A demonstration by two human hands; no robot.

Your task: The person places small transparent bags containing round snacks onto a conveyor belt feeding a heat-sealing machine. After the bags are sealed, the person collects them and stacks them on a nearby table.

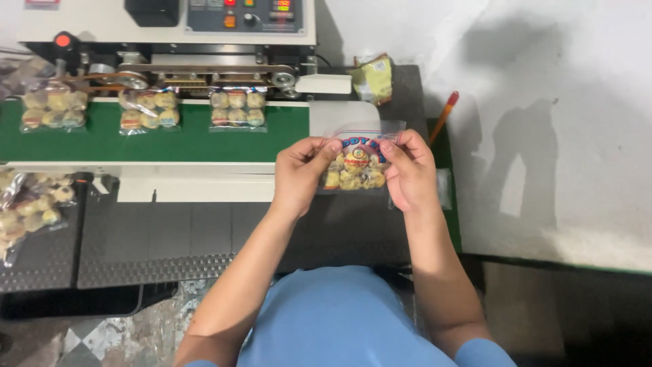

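Head camera, looking down: a clear plastic bag of small round yellowish sweets (354,165) is held up between both hands, just in front of the right end of a green conveyor belt (102,143). The bag has a printed strip across its top and a round label on its face; its open top edge points toward the machine. The left hand (299,175) pinches the bag's upper left corner, thumb and fingers (331,147) closed on the plastic. The right hand (409,170) grips the upper right corner the same way, fingers narrow and clamped on the bag.

On the belt lie three filled bags of the same sweets: one nearest the hands (237,109), one in the middle (149,110) and one at the far left (53,110), each with its top under the band sealer's rollers (197,75). Above them is the sealer's control panel (248,15) with lit red displays and buttons.

To the left, on the dark ribbed desk (136,251), a heap of more filled bags (30,204) reaches the frame's edge. Beyond the hands, a crumpled yellow-green packet (373,79) lies near the machine's end, and a red-tipped orange pen (443,117) lies to the right of it by the white wall (543,102). The person wears a blue shirt (333,319).
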